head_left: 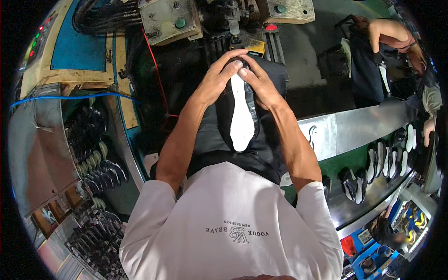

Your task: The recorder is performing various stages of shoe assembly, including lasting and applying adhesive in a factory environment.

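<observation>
Over my lap lies a black shoe upper with a white insole board [242, 122] facing up, its wider end toward me. My left hand [218, 79] is closed around the far, narrower end of this shoe, its thumb pressed onto the white surface. From the other side my right hand [262, 84] grips the same end, with its thumb tip beside the left one. Both hands' fingers wrap over the black edge, and their undersides are hidden. Black cloth [212, 135] covers my legs beneath the shoe.
Ahead stands a machine with grey control boxes [168, 21] and a red button [270, 28]. A metal-edged conveyor [345, 133] at right carries several black shoes with white soles [357, 186]. Racks of dark shoe parts [100, 163] stand left. A co-worker [392, 35] bends at far right.
</observation>
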### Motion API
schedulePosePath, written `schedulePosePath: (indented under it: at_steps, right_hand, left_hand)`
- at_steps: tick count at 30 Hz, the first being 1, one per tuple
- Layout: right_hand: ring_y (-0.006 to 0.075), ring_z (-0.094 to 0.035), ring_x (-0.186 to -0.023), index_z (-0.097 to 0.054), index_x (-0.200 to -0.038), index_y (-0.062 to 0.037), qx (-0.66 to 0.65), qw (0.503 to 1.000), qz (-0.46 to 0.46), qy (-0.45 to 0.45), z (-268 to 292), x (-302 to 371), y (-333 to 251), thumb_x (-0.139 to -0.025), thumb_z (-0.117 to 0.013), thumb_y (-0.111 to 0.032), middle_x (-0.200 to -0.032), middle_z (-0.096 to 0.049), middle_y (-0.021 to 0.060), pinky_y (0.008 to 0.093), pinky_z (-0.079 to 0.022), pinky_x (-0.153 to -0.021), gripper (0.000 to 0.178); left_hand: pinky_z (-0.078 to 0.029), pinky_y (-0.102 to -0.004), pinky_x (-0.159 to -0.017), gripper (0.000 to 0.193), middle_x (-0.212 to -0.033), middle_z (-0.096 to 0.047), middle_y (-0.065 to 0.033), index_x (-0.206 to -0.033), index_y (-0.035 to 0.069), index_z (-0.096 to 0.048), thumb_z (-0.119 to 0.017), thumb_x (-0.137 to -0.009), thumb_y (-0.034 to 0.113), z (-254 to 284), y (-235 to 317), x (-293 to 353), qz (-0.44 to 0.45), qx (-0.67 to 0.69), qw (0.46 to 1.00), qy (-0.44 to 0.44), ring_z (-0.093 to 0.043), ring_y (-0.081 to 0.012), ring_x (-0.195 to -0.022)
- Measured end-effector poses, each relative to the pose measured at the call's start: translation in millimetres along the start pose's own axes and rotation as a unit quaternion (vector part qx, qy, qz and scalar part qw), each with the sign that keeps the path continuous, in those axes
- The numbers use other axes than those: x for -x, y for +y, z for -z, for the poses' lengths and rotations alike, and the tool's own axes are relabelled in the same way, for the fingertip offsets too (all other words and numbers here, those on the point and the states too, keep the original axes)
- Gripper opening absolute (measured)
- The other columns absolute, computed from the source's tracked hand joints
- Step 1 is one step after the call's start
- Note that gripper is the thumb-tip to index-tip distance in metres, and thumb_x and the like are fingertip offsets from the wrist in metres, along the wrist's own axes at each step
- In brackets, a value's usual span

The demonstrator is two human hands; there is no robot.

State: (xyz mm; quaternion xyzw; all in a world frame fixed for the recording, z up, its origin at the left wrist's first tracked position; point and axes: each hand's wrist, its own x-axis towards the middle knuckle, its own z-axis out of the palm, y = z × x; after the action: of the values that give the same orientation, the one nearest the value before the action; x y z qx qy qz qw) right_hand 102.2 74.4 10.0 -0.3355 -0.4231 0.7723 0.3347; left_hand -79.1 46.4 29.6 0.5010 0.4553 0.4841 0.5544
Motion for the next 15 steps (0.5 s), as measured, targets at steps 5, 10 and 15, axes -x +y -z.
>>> schedulePosePath:
  at_steps: [5,10,15]
  right_hand:
    - [0.0339,-0.053,-0.146,-0.041,-0.166,-0.0008,0.151,0.987,0.049,0.024,-19.2,-2.5,6.1,-0.103,-0.075,-0.037,-0.157,-0.055,0.0258,0.0420,-0.038,-0.124,0.080]
    - [0.0570,-0.037,-0.152,-0.031,-0.171,-0.0101,0.426,0.897,0.118,0.026,-41.9,57.1,20.5,-0.087,-0.090,-0.038,-0.165,-0.029,0.0417,0.0553,-0.040,-0.123,0.106]
    - [0.0553,-0.051,-0.129,-0.051,-0.162,-0.0349,0.694,0.706,0.132,-0.059,-65.0,97.5,-8.3,-0.079,-0.092,-0.034,-0.170,-0.021,0.0378,0.0555,-0.058,-0.103,0.092]
  left_hand:
    - [-0.040,-0.0342,-0.119,0.041,-0.144,-0.065,-0.0110,-0.148,0.005,-0.063,-0.060,-0.113,0.025,13.8,-13.3,1.8,-0.017,-0.013,0.998,0.062,-0.056,-0.0205,-0.137]
    - [-0.042,-0.0317,-0.113,0.037,-0.132,-0.066,-0.0067,-0.145,0.007,-0.065,-0.062,-0.113,0.025,44.6,-47.8,14.8,0.099,0.093,0.970,0.202,-0.058,-0.0166,-0.123]
    - [-0.050,-0.0443,-0.106,0.041,-0.129,-0.067,-0.0055,-0.143,0.011,-0.065,-0.060,-0.113,0.038,62.7,-69.1,20.1,0.185,0.189,0.904,0.335,-0.062,-0.0239,-0.120]
